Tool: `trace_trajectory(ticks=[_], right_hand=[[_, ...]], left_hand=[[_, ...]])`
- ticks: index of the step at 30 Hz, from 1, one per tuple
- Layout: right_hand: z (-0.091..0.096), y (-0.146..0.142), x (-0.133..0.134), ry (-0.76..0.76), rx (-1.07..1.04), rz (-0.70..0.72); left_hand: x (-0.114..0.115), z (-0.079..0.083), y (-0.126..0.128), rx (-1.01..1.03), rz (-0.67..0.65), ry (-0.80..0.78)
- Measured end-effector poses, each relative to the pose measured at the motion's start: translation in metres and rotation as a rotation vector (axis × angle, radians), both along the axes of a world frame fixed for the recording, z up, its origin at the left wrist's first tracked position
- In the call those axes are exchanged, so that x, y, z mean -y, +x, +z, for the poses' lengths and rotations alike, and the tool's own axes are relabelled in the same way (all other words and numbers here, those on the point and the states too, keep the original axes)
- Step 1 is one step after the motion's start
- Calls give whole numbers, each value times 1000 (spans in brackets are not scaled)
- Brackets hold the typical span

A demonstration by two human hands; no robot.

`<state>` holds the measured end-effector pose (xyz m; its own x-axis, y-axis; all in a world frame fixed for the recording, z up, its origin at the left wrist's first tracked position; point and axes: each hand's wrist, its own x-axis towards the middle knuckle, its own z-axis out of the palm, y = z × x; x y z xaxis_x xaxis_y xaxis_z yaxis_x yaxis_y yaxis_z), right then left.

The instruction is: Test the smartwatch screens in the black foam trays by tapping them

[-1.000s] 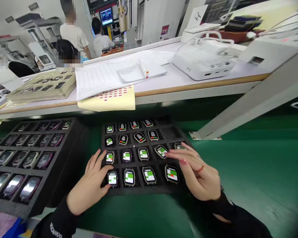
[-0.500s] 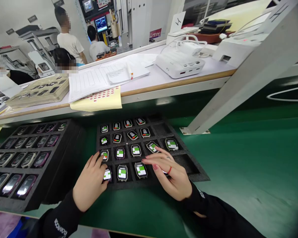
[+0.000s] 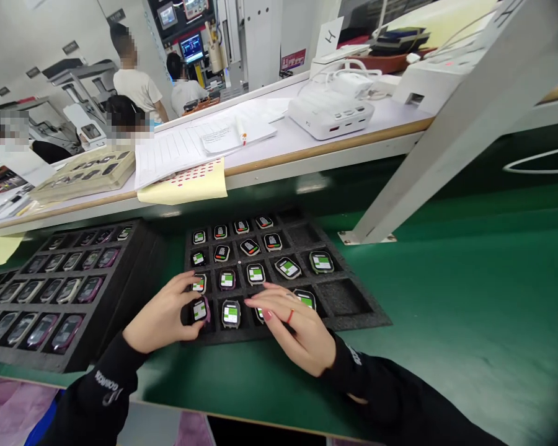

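Observation:
A black foam tray point(image 3: 353, 317) lies on the green belt and holds several smartwatches with lit green-and-white screens. My left hand point(image 3: 160, 317) rests at the tray's front-left corner with its fingers apart. Its index tip is by a second-row watch point(image 3: 198, 284) and its thumb is below the front-left watch point(image 3: 199, 310). My right hand point(image 3: 294, 329) lies flat over the front row with fingers stretched out, covering one watch and touching beside the watch point(image 3: 231, 313). Neither hand has lifted anything.
A second, thicker black tray point(image 3: 121, 303) of dark-screened watches sits to the left. A raised white shelf point(image 3: 335, 145) behind carries papers, a yellow sheet point(image 3: 186, 186) and a white box point(image 3: 330, 114). A slanted grey post point(image 3: 446, 124) stands at the right. People work far behind.
My right hand has slid left along the front row, uncovering the watches at the right. My left hand stayed at the front-left corner. The view shifted slightly.

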<state>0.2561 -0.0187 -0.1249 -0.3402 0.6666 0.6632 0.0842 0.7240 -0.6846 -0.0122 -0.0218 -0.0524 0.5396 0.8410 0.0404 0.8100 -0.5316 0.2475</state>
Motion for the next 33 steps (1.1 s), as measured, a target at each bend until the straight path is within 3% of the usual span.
trace_trajectory(ticks=[3,6,9,14,22,28,33], right_hand=[[0,-7,3,-282,-24,69],[0,-13,3,-718,-183,277],[-1,-17,0,-1025,-406,472],[-2,-18,-5,-1254,-567,526],[-4,-16,-4,-1301,-598,394],[-9,-22,0,-1256,-607,321],[-5,-18,-1,-1179,-577,314]], left_hand=[[6,12,4,247,71,-20],[9,12,17,492,117,-119],[7,-4,35,727,110,-217],[5,-33,55,974,107,-393],[11,-44,64,995,264,-442],[18,-48,73,1076,223,-524],[26,-44,81,854,278,-245]])
